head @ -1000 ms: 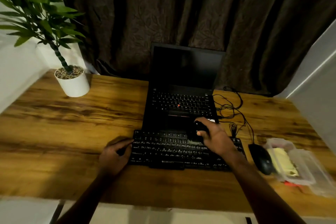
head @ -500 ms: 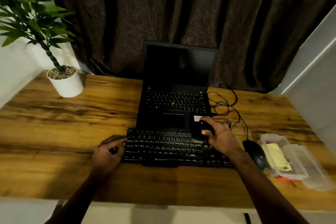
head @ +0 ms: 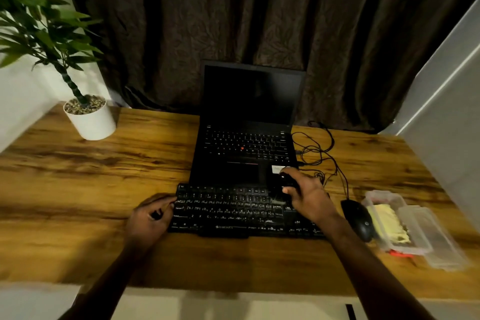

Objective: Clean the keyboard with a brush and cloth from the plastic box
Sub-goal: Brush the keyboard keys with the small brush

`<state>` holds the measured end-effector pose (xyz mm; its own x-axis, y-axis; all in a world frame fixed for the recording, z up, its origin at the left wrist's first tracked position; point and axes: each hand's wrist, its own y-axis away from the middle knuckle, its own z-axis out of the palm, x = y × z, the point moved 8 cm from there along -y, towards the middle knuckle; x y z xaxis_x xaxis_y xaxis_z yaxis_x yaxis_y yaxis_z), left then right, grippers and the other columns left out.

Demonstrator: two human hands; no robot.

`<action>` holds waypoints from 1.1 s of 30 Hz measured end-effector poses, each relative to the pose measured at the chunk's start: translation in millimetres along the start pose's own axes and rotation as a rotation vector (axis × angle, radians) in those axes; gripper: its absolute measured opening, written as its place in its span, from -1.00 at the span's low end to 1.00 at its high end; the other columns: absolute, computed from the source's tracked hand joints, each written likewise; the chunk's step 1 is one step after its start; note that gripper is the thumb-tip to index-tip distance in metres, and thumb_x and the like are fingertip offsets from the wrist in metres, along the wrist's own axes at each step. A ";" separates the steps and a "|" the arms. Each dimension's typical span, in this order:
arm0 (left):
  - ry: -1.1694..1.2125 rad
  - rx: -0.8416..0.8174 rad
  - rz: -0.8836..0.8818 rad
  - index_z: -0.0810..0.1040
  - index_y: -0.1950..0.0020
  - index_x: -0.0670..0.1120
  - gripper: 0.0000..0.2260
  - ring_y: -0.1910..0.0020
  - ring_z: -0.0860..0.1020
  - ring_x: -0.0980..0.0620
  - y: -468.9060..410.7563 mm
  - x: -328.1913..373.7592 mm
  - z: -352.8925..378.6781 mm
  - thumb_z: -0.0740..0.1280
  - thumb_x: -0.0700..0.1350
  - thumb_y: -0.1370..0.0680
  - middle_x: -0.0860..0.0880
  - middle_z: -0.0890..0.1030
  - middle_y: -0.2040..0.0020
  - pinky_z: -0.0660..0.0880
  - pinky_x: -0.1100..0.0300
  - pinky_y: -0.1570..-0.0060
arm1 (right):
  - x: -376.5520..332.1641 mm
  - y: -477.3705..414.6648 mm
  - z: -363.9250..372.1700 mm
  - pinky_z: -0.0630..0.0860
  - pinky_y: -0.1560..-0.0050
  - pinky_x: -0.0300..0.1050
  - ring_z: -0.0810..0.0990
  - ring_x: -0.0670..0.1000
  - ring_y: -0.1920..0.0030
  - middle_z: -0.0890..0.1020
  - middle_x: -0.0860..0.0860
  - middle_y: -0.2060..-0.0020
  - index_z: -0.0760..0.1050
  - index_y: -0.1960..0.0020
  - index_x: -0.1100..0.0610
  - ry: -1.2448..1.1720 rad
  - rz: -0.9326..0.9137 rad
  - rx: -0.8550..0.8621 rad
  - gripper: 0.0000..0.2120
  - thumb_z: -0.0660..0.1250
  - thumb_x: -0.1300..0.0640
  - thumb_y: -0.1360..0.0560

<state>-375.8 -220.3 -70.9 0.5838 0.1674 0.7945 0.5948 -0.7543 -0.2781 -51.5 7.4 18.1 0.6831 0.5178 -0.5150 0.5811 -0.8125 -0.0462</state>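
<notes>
Black, probably stiff yet light, the keyboard (head: pixel 241 212) lies near the tabletop (head: pixel 78 189) front edge; left hand (head: pixel 150 218) grips its left end, a sound hold; right hand (head: pixel 310 197) clasps the brush (head: pixel 285 180).

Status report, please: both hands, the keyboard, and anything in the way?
Left hand at keyboard left edge, grip unclear. Right hand holds dark brush over top-right keys. Cloth in plastic box. Mouse beside, not blocking.

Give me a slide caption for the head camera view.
Right hand holds a dark brush on the upper right of the black keyboard, left hand against its left end, laptop behind.
</notes>
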 end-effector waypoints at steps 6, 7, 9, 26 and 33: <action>0.000 -0.002 -0.002 0.69 -0.12 0.10 -0.80 0.22 0.56 0.22 -1.2 -4.8 0.5 0.45 -0.11 -0.52 0.13 0.66 -0.07 0.49 0.38 0.21 | -22.9 -10.2 24.8 0.69 0.12 -0.05 0.62 0.05 -0.02 0.55 0.03 -0.07 0.34 -0.33 -0.31 -0.119 -0.069 -0.039 -0.56 0.34 0.07 -0.57; 0.003 -0.002 0.010 0.69 -0.11 0.11 -0.81 0.22 0.56 0.21 -1.0 -3.6 0.0 0.41 -0.03 -0.51 0.14 0.66 -0.07 0.51 0.34 0.19 | -22.7 -10.1 24.9 0.70 0.14 -0.05 0.63 0.05 -0.01 0.56 0.04 -0.08 0.34 -0.33 -0.30 -0.106 -0.073 -0.041 -0.57 0.34 0.07 -0.57; -0.002 0.006 0.029 0.68 -0.11 0.12 -0.74 0.22 0.56 0.20 -1.0 -2.6 -1.5 0.33 0.09 -0.48 0.16 0.65 -0.07 0.53 0.28 0.21 | -17.2 -8.5 19.4 0.69 0.11 -0.04 0.60 0.02 0.02 0.50 0.03 -0.07 0.34 -0.36 -0.27 -0.067 -0.033 -0.034 -0.57 0.32 0.08 -0.59; 0.010 0.028 0.023 0.70 -0.07 0.13 -0.72 0.27 0.55 0.25 -2.6 -0.9 -2.4 0.29 0.13 -0.46 0.31 0.62 0.06 0.50 0.34 0.26 | -56.7 -19.5 33.7 0.67 0.32 -0.12 0.65 -0.03 0.25 0.61 0.03 0.00 0.39 -0.40 -0.12 -0.116 -0.090 -0.085 -0.56 0.34 0.17 -0.58; -0.002 0.019 0.057 0.71 -0.07 0.10 -0.73 0.14 0.59 0.28 -4.3 -2.0 -1.1 0.30 0.10 -0.47 0.17 0.65 -0.08 0.49 0.38 0.15 | -32.6 -12.5 19.0 0.64 0.33 -0.21 0.62 -0.04 0.25 0.57 0.01 0.00 0.36 -0.41 -0.15 0.008 -0.033 -0.072 -0.56 0.33 0.13 -0.59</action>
<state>-380.1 -218.1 -70.7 0.6183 0.1259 0.7758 0.5709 -0.7504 -0.3332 -89.4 -4.4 19.2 0.6661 0.5467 -0.5073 0.6338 -0.7735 -0.0015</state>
